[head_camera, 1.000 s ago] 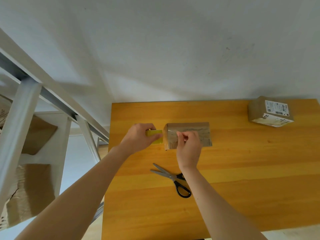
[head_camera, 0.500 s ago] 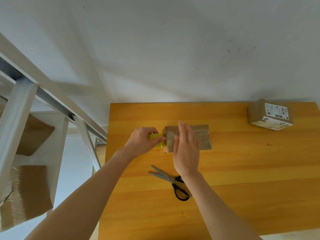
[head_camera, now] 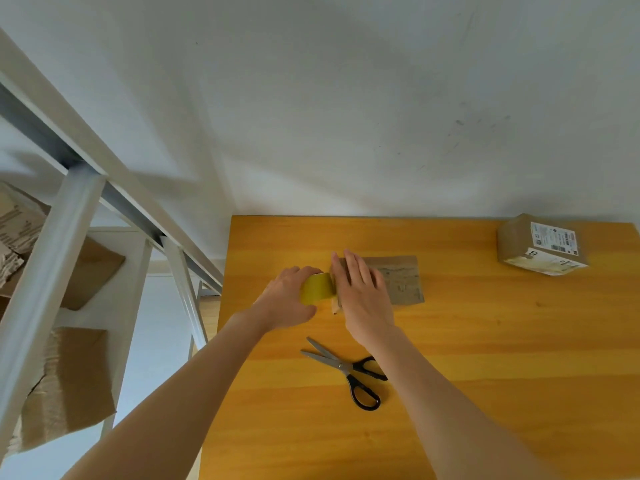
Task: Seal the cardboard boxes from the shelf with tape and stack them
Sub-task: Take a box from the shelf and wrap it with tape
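Observation:
A small flat cardboard box [head_camera: 401, 282] lies on the orange wooden table [head_camera: 485, 358], near its far left part. My right hand [head_camera: 362, 294] lies flat on the box's left end with straight fingers, pressing down on it. Just left of the box, my left hand [head_camera: 287, 301] grips a yellow tape roll [head_camera: 317, 288]. A second cardboard box [head_camera: 540, 245] with white shipping labels sits at the table's far right corner.
Black-handled scissors [head_camera: 349, 370] lie on the table just in front of my hands, blades pointing left. A white metal shelf [head_camera: 65, 237] stands left of the table and holds flattened and crumpled cardboard [head_camera: 65, 386]. A white wall backs the table.
My right hand went from pinching at the box's left end to lying flat with straight fingers on it. The tape roll in my left hand has tilted, showing more yellow.

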Motion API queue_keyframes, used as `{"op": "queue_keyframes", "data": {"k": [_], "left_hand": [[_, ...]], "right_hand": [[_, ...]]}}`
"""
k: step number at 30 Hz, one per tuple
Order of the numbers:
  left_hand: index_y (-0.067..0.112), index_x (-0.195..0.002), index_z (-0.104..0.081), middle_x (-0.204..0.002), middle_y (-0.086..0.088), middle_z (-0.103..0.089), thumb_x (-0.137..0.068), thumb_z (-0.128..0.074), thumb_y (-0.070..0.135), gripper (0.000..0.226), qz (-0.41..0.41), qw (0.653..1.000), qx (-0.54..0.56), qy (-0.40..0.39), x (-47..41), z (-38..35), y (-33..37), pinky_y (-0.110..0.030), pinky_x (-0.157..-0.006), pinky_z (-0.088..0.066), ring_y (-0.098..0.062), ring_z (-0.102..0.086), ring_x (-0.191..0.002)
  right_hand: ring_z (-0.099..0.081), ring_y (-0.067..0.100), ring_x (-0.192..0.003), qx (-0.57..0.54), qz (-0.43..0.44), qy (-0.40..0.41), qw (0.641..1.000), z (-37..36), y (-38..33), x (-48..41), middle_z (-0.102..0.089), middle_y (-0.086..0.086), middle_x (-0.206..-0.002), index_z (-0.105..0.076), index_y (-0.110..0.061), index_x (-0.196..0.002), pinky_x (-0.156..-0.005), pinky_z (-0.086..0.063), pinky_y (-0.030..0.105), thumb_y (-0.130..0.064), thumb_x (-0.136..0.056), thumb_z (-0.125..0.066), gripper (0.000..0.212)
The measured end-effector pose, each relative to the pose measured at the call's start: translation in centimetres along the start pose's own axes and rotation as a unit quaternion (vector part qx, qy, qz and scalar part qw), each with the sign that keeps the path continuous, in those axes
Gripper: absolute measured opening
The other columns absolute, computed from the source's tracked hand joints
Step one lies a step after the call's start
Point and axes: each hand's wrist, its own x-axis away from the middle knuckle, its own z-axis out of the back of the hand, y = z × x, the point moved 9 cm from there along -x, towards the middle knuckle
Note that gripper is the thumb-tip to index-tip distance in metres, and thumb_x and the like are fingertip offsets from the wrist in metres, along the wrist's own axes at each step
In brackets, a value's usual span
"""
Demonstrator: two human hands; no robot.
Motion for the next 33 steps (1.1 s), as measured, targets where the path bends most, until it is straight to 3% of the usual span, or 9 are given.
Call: {"op": "queue_keyframes", "data": {"k": [6, 10, 13, 16, 20, 22, 25, 30, 33], "left_hand": [[0.028, -0.148, -0.026, -0.137, -0.005, -0.041, -0.085, -0.058, 0.001, 0.076, 0.006, 0.989, -0.002, 0.145, 1.6, 2.5, -0.3, -0.016, -0.06, -0.04, -0.015, -0.053, -0.092], [0.03, -0.142, -0.036, -0.11, -0.001, -0.06, -0.089, -0.057, 0.004, 0.063, 0.027, 0.964, 0.113, 0.24, 2.4, 5.0, -0.2, -0.026, -0.056, -0.046, -0.013, -0.057, -0.072], [0.029, -0.129, -0.048, -0.093, 0.012, -0.06, -0.087, -0.061, 0.002, 0.051, 0.046, 0.935, 0.215, 0.277, 2.5, 6.0, 0.8, -0.022, -0.061, -0.051, -0.006, -0.058, -0.08], [0.022, -0.12, -0.053, -0.087, 0.015, -0.06, -0.088, -0.055, -0.001, 0.039, 0.063, 0.926, 0.262, 0.265, 1.9, 5.6, 2.3, -0.029, -0.067, -0.055, -0.01, -0.06, -0.084], [0.03, -0.108, -0.052, -0.081, 0.016, -0.059, -0.088, -0.051, -0.005, 0.04, 0.04, 0.945, 0.223, 0.236, 1.4, 4.8, 5.2, -0.012, -0.054, -0.046, -0.001, -0.057, -0.075], [0.035, -0.102, -0.05, -0.078, 0.013, -0.061, -0.084, -0.052, -0.007, 0.045, 0.02, 0.957, 0.192, 0.217, 1.4, 4.6, 6.7, -0.018, -0.052, -0.049, -0.006, -0.059, -0.073], [0.031, -0.106, -0.048, -0.073, 0.005, -0.061, -0.077, -0.051, -0.01, 0.05, -0.008, 0.979, 0.087, 0.186, 1.2, 4.3, 9.3, -0.038, -0.05, -0.049, -0.017, -0.061, -0.067], [0.02, -0.107, -0.048, -0.075, 0.003, -0.055, -0.076, -0.057, -0.004, 0.04, -0.04, 0.974, -0.043, 0.22, 1.4, 6.7, 10.7, -0.025, -0.044, -0.03, -0.022, -0.052, -0.062], [0.014, -0.113, -0.049, -0.099, -0.007, -0.056, -0.08, -0.062, 0.002, 0.038, -0.053, 0.959, -0.166, 0.223, 1.3, 8.1, 10.6, -0.024, -0.047, -0.029, -0.024, -0.047, -0.061]], "right_hand": [[-0.018, 0.025, -0.146, -0.066, -0.031, 0.049, 0.996, 1.9, 0.9, 0.5, -0.023, 0.008, -0.156, -0.005, -0.014, -0.156, -0.115, -0.021, 0.04, -0.021, -0.085, -0.073, 0.099], [-0.029, 0.028, -0.141, -0.175, -0.022, 0.083, 0.981, 3.7, 1.6, 0.9, -0.027, 0.011, -0.152, -0.009, -0.013, -0.155, -0.112, -0.033, 0.041, -0.028, -0.076, -0.082, 0.109], [-0.036, 0.024, -0.132, -0.233, -0.012, 0.106, 0.967, 4.7, 1.7, 1.4, -0.028, 0.007, -0.145, -0.008, -0.022, -0.155, -0.1, -0.043, 0.034, -0.029, -0.073, -0.083, 0.112], [-0.038, 0.023, -0.129, -0.276, -0.024, 0.109, 0.955, 4.8, 2.2, 2.1, -0.026, 0.006, -0.142, -0.012, -0.03, -0.153, -0.102, -0.044, 0.039, -0.034, -0.071, -0.082, 0.108], [-0.033, 0.024, -0.129, -0.305, -0.049, 0.078, 0.948, 4.1, 4.0, 2.9, -0.025, 0.007, -0.136, -0.018, -0.021, -0.152, -0.107, -0.04, 0.041, -0.036, -0.07, -0.083, 0.106], [-0.032, 0.022, -0.126, -0.298, -0.047, 0.063, 0.951, 3.8, 4.9, 3.3, -0.027, 0.008, -0.134, -0.021, -0.017, -0.149, -0.107, -0.039, 0.039, -0.038, -0.07, -0.083, 0.103], [-0.03, 0.02, -0.125, -0.27, -0.027, 0.048, 0.961, 3.4, 5.7, 4.0, -0.029, 0.005, -0.134, -0.027, -0.015, -0.143, -0.106, -0.039, 0.038, -0.039, -0.072, -0.08, 0.091], [-0.037, 0.02, -0.124, -0.314, -0.045, 0.045, 0.947, 2.8, 7.4, 5.1, -0.025, 0.002, -0.136, -0.02, -0.017, -0.146, -0.105, -0.042, 0.039, -0.038, -0.072, -0.082, 0.099], [-0.037, 0.018, -0.125, -0.329, -0.046, 0.042, 0.942, 2.5, 8.2, 5.6, -0.024, 0.0, -0.137, -0.018, -0.018, -0.146, -0.105, -0.043, 0.039, -0.038, -0.073, -0.082, 0.1]]}}
